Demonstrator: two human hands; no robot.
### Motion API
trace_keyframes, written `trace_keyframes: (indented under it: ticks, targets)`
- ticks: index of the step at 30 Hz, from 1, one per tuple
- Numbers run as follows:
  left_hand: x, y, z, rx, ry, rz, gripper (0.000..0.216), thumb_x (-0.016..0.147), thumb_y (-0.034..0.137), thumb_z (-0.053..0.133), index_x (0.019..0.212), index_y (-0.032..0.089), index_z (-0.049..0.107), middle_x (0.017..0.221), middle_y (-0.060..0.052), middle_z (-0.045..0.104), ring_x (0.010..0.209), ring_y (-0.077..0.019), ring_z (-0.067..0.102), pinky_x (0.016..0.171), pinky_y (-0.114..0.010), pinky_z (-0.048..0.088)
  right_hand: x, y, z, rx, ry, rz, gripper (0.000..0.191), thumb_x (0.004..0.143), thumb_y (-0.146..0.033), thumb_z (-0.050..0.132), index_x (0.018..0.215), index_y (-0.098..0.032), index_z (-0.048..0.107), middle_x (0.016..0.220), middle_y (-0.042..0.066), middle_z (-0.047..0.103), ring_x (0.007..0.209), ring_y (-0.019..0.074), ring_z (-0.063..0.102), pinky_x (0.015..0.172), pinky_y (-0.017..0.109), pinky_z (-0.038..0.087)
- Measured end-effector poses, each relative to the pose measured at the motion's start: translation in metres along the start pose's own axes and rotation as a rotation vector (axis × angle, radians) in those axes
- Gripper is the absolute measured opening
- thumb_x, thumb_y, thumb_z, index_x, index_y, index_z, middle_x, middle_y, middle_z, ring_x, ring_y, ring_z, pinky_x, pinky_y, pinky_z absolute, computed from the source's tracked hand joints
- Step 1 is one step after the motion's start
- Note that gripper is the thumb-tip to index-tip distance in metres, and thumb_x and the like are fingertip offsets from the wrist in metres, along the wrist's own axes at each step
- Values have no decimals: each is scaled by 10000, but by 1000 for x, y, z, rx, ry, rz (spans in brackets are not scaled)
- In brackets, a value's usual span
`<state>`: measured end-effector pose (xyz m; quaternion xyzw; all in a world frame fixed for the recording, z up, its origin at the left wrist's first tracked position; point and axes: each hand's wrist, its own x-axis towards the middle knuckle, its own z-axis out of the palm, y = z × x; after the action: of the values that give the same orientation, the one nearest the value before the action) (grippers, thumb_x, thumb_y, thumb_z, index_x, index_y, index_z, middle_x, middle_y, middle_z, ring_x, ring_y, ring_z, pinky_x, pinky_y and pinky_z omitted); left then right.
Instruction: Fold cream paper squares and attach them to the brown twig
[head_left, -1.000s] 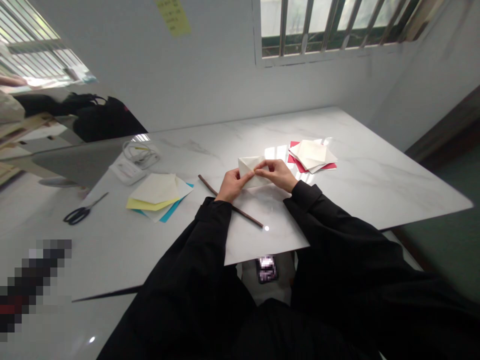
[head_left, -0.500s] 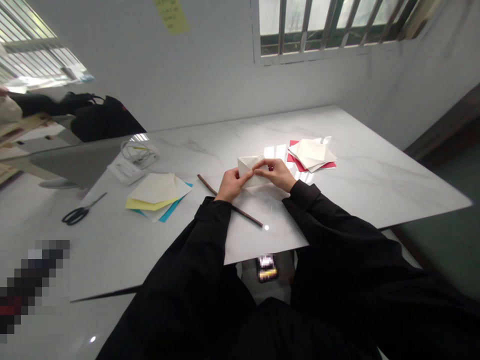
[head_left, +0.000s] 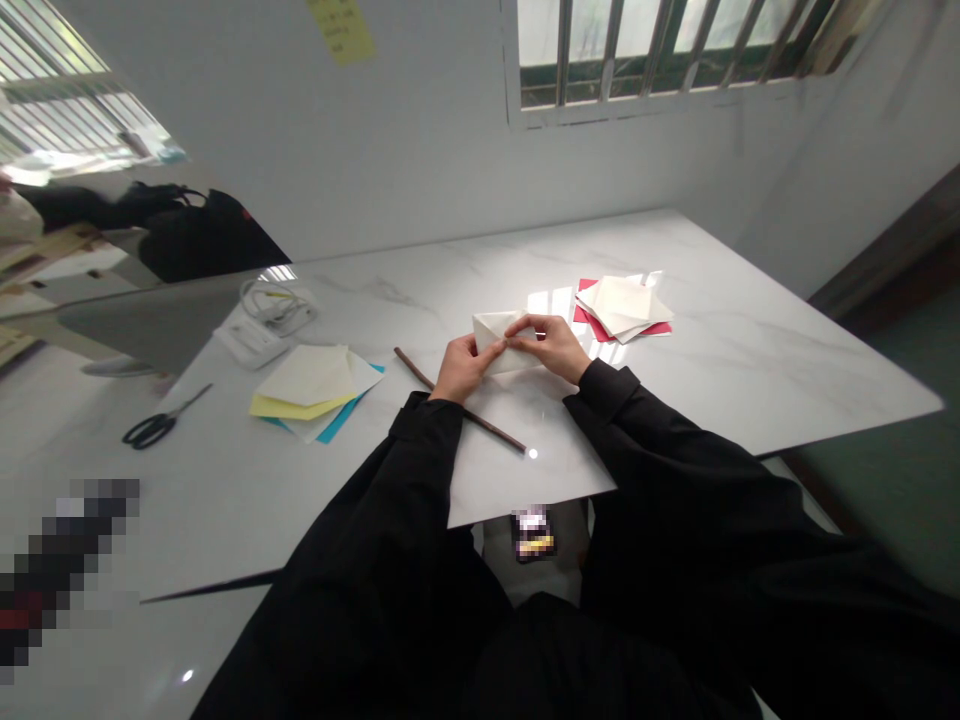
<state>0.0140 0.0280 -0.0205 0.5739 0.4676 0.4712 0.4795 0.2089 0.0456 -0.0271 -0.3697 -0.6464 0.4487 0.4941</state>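
Observation:
Between my hands is a folded sheet of white paper [head_left: 489, 326] with a triangular flap and crease lines, held just above the table. My left hand [head_left: 461, 370] grips its near left part, thumb on top. My right hand [head_left: 553, 347] pinches the paper near its middle, its fingertips meeting the left thumb. The paper's right part is mostly covered by the right fingers. A thin brown stick [head_left: 495, 432] lies slantwise on the table, passing beneath my left wrist.
Left of the stick lies a stack of white, yellow and blue paper [head_left: 315, 380]. Black scissors [head_left: 154, 428] and a white charger with a cable [head_left: 255, 340] lie farther left. White and red papers [head_left: 626, 305] sit at the right. The marbled table [head_left: 787, 350] meets a wall behind.

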Motion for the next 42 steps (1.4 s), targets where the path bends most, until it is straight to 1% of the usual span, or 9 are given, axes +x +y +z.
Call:
trace_keyframes:
  ticks: [11,17,25,31,38,42]
  targets:
    - [2,-4,-1,18,5,5,696,636,633,927,1024,68,807,918,-112,799,799,-236,704,754,-309,526,0,2,-1,-56,-1,-38,296,821,-464,827,926,-191,784,902,37,751,788,179,651,738,317,521]
    - [2,-5,-2,15,4,0,673,646,608,930,1031,72,803,920,-117,798,797,-238,705,752,-312,529,0,1,-1,-71,0,-28,276,821,-438,823,932,-187,790,870,30,746,739,164,623,704,307,497]
    - [4,-8,-3,22,0,-2,660,658,612,922,1032,80,805,930,-119,797,810,-247,710,766,-323,552,-1,0,-1,-54,7,-23,274,802,-438,825,921,-193,792,895,34,758,789,176,634,726,308,507]
    - [4,-7,-3,27,1,-2,680,644,623,926,1037,80,808,929,-119,803,806,-245,714,751,-313,544,0,2,-1,-48,9,-26,260,795,-419,824,914,-190,792,868,30,750,767,173,624,724,314,496]
    - [2,-4,-2,29,6,-6,678,640,623,925,1032,81,811,921,-121,802,809,-246,709,750,-316,543,1,3,-1,-75,6,-32,271,800,-437,824,923,-197,792,891,33,755,808,182,639,754,318,509]
    - [1,-4,-2,31,6,-9,692,632,629,925,1035,78,812,926,-124,803,811,-247,711,744,-313,544,0,3,-1,-70,0,-26,285,806,-451,822,927,-196,786,887,31,749,780,174,629,748,319,512]
